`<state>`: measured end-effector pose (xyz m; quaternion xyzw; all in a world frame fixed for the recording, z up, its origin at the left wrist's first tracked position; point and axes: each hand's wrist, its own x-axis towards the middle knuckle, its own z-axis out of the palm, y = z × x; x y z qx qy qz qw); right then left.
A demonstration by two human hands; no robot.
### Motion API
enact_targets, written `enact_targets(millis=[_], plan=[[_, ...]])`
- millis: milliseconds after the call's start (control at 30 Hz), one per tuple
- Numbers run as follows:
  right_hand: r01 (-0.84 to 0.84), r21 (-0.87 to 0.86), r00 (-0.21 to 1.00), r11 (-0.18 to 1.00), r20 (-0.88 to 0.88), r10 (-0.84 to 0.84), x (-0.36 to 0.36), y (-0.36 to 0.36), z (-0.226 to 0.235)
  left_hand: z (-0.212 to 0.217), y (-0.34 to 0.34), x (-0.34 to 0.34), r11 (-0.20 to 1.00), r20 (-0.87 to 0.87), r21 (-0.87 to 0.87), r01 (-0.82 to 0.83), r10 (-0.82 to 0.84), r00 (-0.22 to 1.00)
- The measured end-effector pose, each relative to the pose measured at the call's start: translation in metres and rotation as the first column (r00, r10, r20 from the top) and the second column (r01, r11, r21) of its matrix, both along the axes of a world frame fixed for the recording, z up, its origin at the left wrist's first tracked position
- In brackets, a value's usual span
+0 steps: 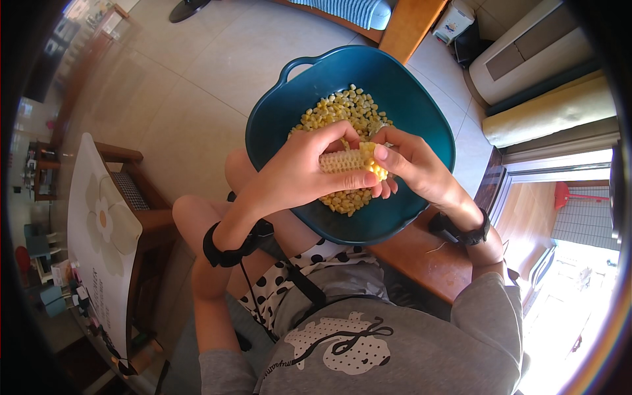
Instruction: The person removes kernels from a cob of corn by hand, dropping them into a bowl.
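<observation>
A corn cob lies crosswise between my hands, over a dark teal basin. Most of its length is stripped pale; yellow kernels remain at the right end. My left hand is closed around the bare part, with its thumb along the near side. At the kernel-bearing end, my right hand grips the cob, its thumb pressed on the kernels and some fingers curled below. Loose yellow kernels lie in a heap on the basin's bottom, partly hidden by my hands.
Beneath the basin's right side is a brown wooden surface. To the left stands a wooden piece of furniture under a white cloth with a flower print. A rolled yellowish bundle lies at the right, near a bright window. Floor tiles show beyond.
</observation>
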<state>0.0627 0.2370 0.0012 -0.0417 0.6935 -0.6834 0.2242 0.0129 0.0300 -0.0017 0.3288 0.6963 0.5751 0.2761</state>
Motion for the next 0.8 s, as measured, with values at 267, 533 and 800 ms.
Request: enact_targets(millis=[267,533,800], plan=[[-0.016,-0.078,0.992,0.997,-0.127,0.006,0.0007,-0.0003,-0.0064,0.0050,0.0022,0.0001,0.996,0.054,-0.011,-0.085,0.086,0.995],[-0.089,-0.190,0.988,0.978,-0.143,0.062,0.0013,0.0017,-0.0043,0.0069,-0.0009,-0.0016,0.998,0.175,0.011,-0.062,0.059,0.983],[-0.107,-0.242,0.991,0.964,-0.109,0.082,0.0021,0.0016,-0.0038,0.0064,-0.0007,-0.0035,1.000,0.277,0.007,0.018,-0.019,0.961]])
